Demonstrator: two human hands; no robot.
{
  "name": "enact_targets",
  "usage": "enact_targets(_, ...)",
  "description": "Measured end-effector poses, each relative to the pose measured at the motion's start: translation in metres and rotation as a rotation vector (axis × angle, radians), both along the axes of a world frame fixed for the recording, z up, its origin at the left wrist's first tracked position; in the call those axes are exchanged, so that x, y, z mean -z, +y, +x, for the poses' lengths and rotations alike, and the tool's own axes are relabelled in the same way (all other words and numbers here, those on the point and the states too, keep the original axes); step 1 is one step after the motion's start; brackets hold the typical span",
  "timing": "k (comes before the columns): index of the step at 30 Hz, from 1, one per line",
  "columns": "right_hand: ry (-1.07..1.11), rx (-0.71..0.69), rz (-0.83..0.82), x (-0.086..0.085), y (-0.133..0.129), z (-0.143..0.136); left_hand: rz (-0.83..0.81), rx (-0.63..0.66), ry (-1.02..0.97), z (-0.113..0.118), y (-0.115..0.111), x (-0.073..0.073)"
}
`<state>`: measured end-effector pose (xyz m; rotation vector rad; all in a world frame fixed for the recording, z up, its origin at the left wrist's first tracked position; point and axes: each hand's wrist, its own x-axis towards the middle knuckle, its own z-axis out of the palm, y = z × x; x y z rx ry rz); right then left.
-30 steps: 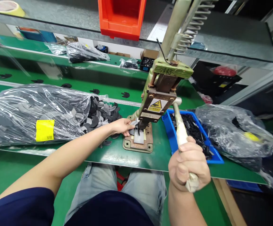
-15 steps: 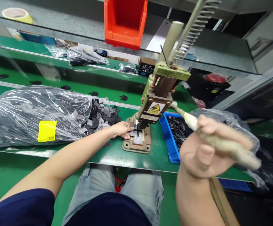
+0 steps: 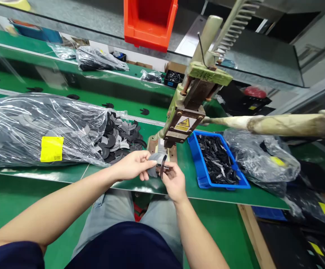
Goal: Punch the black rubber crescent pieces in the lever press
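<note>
The left hand (image 3: 137,165) pinches a grey curved piece (image 3: 152,171) between thumb and fingers, and the right hand (image 3: 175,182) is closed on a curved black strip (image 3: 163,167) at that piece's right edge; whether strip and piece are joined there cannot be told. Both parts are held just in front of the press (image 3: 184,120), over the near part of its base (image 3: 173,152), rather than under its ram. The press's lever (image 3: 285,124) juts out to the right with no hand on it. On the tabletop (image 3: 135,185) to the left of the press, grey and black curved pieces (image 3: 120,138) lie heaped at the mouth of a clear bag (image 3: 19,123) full of more; just to the right of it, a blue tray (image 3: 204,183) holds many slim black parts (image 3: 217,160), with another plastic bag (image 3: 260,160) beyond. Behind the press and to its left, dark pieces (image 3: 144,111) lie spaced along a green surface. As a judgement, one piece is in hand partway through its work, the spaced pieces may be finished ones, though that is unsure, and the heap and tray suggest plenty is left.
</note>
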<state>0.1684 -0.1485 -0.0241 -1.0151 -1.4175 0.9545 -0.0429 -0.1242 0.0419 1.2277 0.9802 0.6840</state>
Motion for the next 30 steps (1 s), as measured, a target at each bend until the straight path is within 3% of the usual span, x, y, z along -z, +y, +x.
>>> enact_targets(7, 0.035, 0.046, -0.023, 0.005, -0.007, -0.008, -0.001, 0.081, 0.008, 0.014, -0.007, -0.002)
enact_targets(16, -0.051, 0.083, 0.042, 0.015, -0.019, -0.008, -0.194, 0.204, -0.099, 0.017, 0.004, 0.005)
enact_targets(22, -0.263, 0.030, 0.132, 0.002, -0.013, 0.009, 0.034, 0.193, 0.073, 0.006, 0.009, 0.002)
enact_targets(26, -0.394, -0.013, 0.228, -0.007, -0.010, 0.020, 0.151, 0.057, 0.162, 0.003, 0.001, 0.006)
enact_targets(30, -0.457, 0.002, 0.298, -0.006, -0.011, 0.020, 0.469, -0.108, 0.219, 0.008, -0.010, 0.007)
